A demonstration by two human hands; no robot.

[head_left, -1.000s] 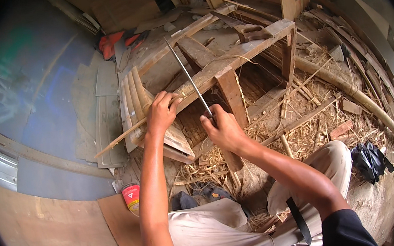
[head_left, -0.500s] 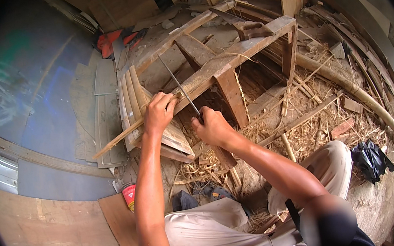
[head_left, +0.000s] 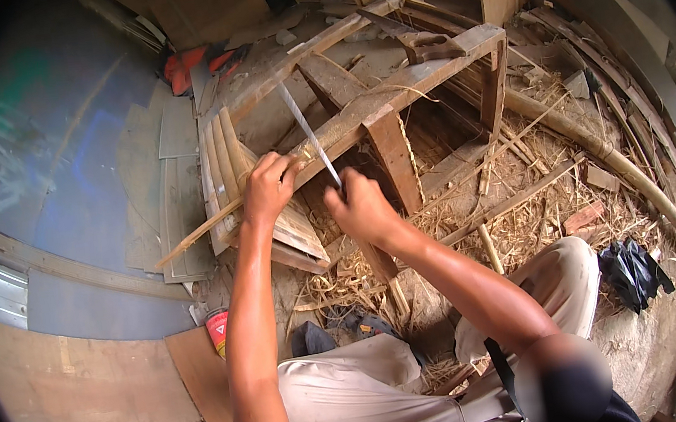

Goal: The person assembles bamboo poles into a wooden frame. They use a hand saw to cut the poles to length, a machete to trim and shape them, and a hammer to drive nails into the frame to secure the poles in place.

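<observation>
My right hand (head_left: 365, 210) is closed around the near end of a saw (head_left: 305, 128), whose long, narrow metal blade points away from me; its grip is hidden in my fist. The blade lies across the near beam of a low wooden frame (head_left: 416, 89). Just left of the blade, my left hand (head_left: 271, 187) is closed on a thin wooden strip (head_left: 203, 233), pressing it against the beam's left end. The strip's free end sticks out to the left. Sawdust lies on the beam beside the blade.
A second handsaw (head_left: 429, 48) with a wooden handle rests on the frame's far right. Curved wooden boards (head_left: 222, 162) lean at its left. Shavings (head_left: 520, 198) cover the floor at right, near a bamboo pole (head_left: 611, 153) and black plastic bag (head_left: 635, 273). A red can (head_left: 217, 331) stands beside my left forearm.
The saw's blade has turned from nearly edge-on to showing its pale flat side, and it is blurred. My right hand has shifted slightly up; my left hand stays on the strip.
</observation>
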